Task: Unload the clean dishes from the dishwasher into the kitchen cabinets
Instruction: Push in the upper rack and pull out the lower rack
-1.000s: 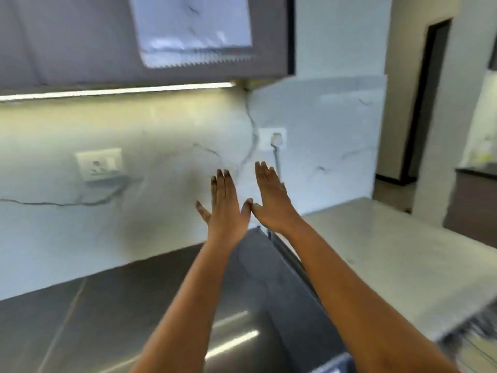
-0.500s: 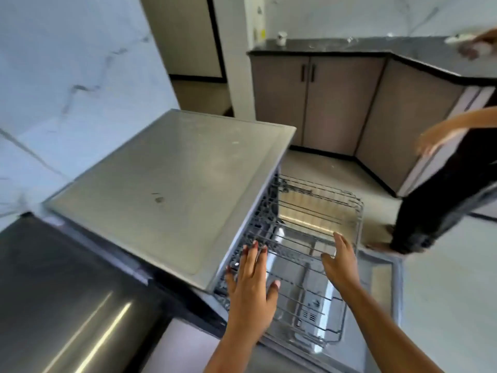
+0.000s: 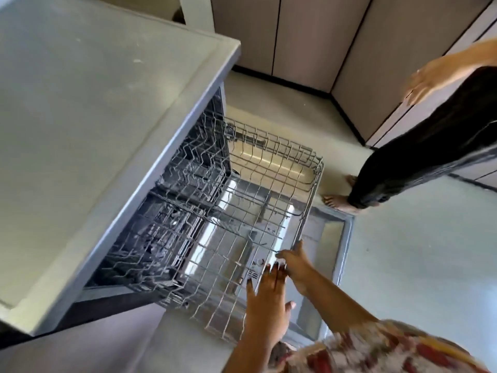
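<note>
Now the left fingers (image 3: 269, 277) lie straight and close together, thumb held out to the side, over the near wires of the dishwasher rack (image 3: 317, 168); whether they press on it I cannot tell. Just beside their tips, the right hand (image 3: 294, 263) reaches the rack's front rim with one finger stretched along the wire and the thumb spread; motion blur hides whether the other fingers curl round it. Half a second ago the two hands were apart, the left hand (image 3: 266, 302) near the counter edge and the right farther along the rack. They have since drawn together at the rack's near front corner, almost touching, and the view has tipped more steeply down. The rack stands pulled out from under the grey countertop (image 3: 94, 117), above the lowered dishwasher door (image 3: 347, 238), whose steel lining shines through the grid. Deeper in the dark tub more wirework shows, too blurred to read. Beige cabinets (image 3: 295, 36) line the far wall and turn the corner to the right, above a pale floor (image 3: 416, 265). A second person in a black garment (image 3: 430, 146) stands barefoot near the rack's far corner, as before. A patterned sleeve (image 3: 390, 351) covers the wearer's right arm.
</note>
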